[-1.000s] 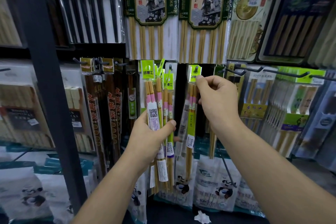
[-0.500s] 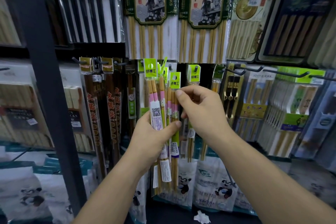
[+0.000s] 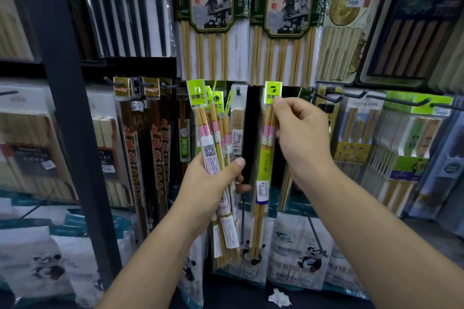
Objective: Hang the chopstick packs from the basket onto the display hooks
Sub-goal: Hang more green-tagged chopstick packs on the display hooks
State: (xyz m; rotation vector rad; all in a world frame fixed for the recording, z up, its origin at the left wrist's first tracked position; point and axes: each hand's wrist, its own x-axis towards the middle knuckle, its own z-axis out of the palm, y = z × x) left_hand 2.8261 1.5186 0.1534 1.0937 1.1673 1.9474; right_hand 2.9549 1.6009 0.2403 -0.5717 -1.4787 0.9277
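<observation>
My left hand (image 3: 206,183) grips a bundle of several chopstick packs (image 3: 221,130) with lime-green header cards, held upright in front of the display. My right hand (image 3: 303,140) pinches a single pack (image 3: 263,170) near its top, just below its green header. This pack hangs upright, apart from the bundle and to its right, in front of a black vertical strip. A peg hook (image 3: 238,89) with a clear pack on it sticks out between the bundle and the single pack. The basket is not in view.
Large hot-pot chopstick packs (image 3: 211,15) hang on the row above. Dark lettered packs (image 3: 158,148) hang to the left behind a dark steel upright (image 3: 72,108). Long black hooks (image 3: 399,101) jut out at right over more packs. Panda-printed bags (image 3: 298,253) fill the row below.
My right hand left the hook, came to the bundle, pinched one pack and drew it off to the right. My left hand kept its hold on the bundle.
</observation>
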